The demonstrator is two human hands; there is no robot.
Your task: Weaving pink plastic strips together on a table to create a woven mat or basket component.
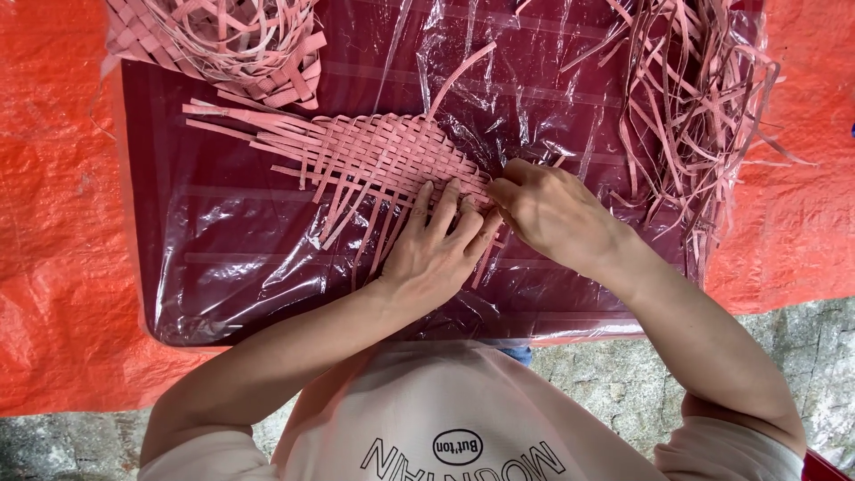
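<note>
I see my left hand (436, 245) released, flat, pinning the pink woven mat (383, 156) at centre frame; my right hand (548, 209) pinches a strip (454, 78).

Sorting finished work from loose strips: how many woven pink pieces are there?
2: a flat woven mat under both hands at the board's centre, and a woven piece at the top left, partly cropped.
</note>
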